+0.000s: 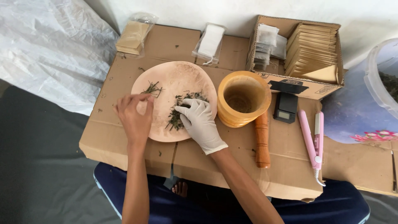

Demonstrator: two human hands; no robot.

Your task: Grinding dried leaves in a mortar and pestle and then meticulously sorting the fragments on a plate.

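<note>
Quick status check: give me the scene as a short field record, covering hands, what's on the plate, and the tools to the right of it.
left hand: bare left hand, fingertips pinched over the plate's left side
right hand: gloved right hand, fingers resting on the larger pile of dried leaves
plate: round wooden plate on flattened cardboard; a smaller leaf clump lies apart at upper left
mortar: wooden mortar, upright, right of the plate
pestle: wooden pestle lying below the mortar
scale: small black scale
sealer: pink sealer, right of the scale
box: cardboard box of paper packets
</note>
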